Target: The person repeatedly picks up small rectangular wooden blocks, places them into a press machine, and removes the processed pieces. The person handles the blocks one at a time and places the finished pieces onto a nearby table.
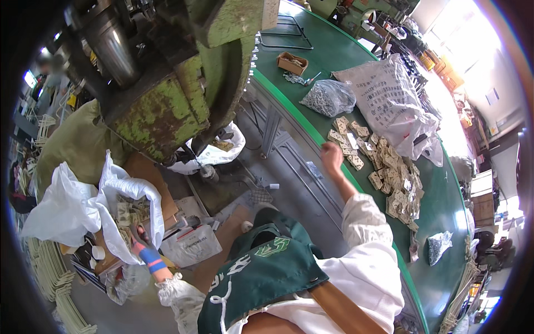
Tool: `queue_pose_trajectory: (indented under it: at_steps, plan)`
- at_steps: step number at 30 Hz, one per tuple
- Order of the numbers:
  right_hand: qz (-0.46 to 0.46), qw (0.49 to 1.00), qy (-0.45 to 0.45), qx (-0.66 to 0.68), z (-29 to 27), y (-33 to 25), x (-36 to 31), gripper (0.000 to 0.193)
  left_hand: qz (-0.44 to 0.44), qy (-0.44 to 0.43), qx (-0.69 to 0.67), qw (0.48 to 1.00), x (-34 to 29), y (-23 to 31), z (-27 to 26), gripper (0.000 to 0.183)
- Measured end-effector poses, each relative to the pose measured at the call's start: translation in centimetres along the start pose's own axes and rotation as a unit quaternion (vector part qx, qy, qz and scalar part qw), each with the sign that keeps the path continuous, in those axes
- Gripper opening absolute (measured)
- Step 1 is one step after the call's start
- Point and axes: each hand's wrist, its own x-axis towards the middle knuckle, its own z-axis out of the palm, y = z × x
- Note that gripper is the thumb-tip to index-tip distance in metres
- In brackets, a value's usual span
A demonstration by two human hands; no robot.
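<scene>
My left hand (146, 247), with a blue and orange band round its wrist, is at the mouth of a white plastic sack (154, 209). Its fingers are apart, next to drab metal pieces (129, 212) lying inside the sack. My right hand (332, 158) is over the near edge of the green-topped table (356, 50), its fingers curled closed; whatever they may hold is hidden. Just beyond it lies a spread of small beige plates with holes (349, 143), which runs into a larger heap (396, 175) farther right.
A large green press (161, 106) with worn paint looms at upper left. On the table are a clear bag of small metal parts (329, 97), a big printed sack (378, 92), a small carton (292, 63) and another small bag (439, 246). Bundled pale rods (47, 267) lie at lower left.
</scene>
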Motion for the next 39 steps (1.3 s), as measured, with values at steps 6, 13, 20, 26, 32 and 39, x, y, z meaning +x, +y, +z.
queue_pose_trajectory:
  at_steps: [6, 13, 20, 26, 32, 39]
  plan:
    - [-0.078, 0.971, -0.112, -0.198, 0.8, 8.2, 8.4, 0.032, -0.065, -0.092, 0.018, 0.994, -0.5, -3.9, -2.9, 0.023]
    - [0.032, 0.977, 0.021, 0.208, 2.5, 13.6, 11.7, 0.022, 0.047, -0.157, 0.141, 0.976, -12.2, -5.3, 9.5, 0.018]
    - [-0.062, 0.922, -0.219, 0.312, 2.1, 3.9, 10.5, 0.021, 0.120, -0.401, 0.316, 0.851, -20.2, -11.8, 21.1, 0.027]
    - [-0.286, 0.771, -0.469, 0.322, 0.4, -15.7, 0.5, 0.016, 0.192, -0.424, 0.401, 0.789, -21.0, -14.4, 24.8, 0.036]
    - [-0.505, 0.807, -0.251, 0.178, 15.9, -22.8, 4.3, 0.014, 0.038, -0.307, 0.318, 0.896, -17.6, -11.3, 19.9, 0.019]
    - [-0.553, 0.756, -0.340, 0.091, 24.4, -24.1, 4.7, 0.029, 0.025, -0.248, 0.296, 0.922, -17.3, -9.6, 16.9, 0.023]
